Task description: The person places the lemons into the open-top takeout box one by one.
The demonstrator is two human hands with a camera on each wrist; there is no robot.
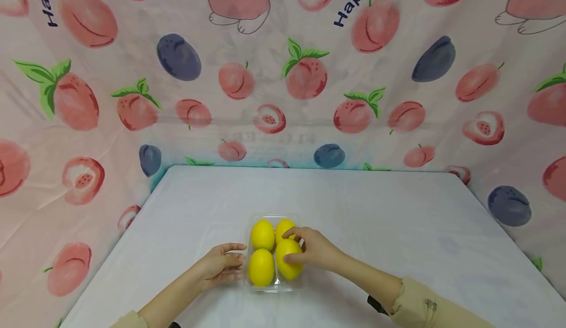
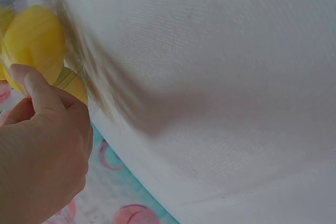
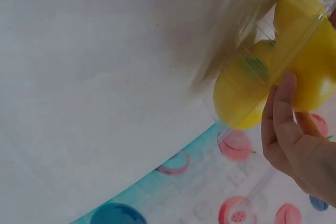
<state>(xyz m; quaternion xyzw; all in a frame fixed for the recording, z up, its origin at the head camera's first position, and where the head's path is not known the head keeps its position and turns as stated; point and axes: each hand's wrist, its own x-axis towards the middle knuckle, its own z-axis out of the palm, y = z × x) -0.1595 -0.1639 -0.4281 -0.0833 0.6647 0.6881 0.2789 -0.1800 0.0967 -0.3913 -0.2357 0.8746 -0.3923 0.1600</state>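
Observation:
A clear plastic box [image 1: 276, 287] holds several smooth yellow lemons, two of them on its left side [image 1: 263, 234]. My right hand [image 1: 316, 249] grips the near-right lemon [image 1: 288, 265], with the thumb on its near side and the fingers across its far end. In the right wrist view this lemon [image 3: 315, 85] stands higher than the box's rim. Part of the far-right lemon [image 1: 285, 226] is hidden behind my right fingers. At the box's left wall, my left hand [image 1: 218, 266] has its fingers extended and spread, fingertips right at the plastic.
Under the box lies a white-covered table [image 1: 376, 210], stretching far to both sides and back. A fruit-printed cloth [image 1: 274, 72] hangs behind the table's far edge and along its sides.

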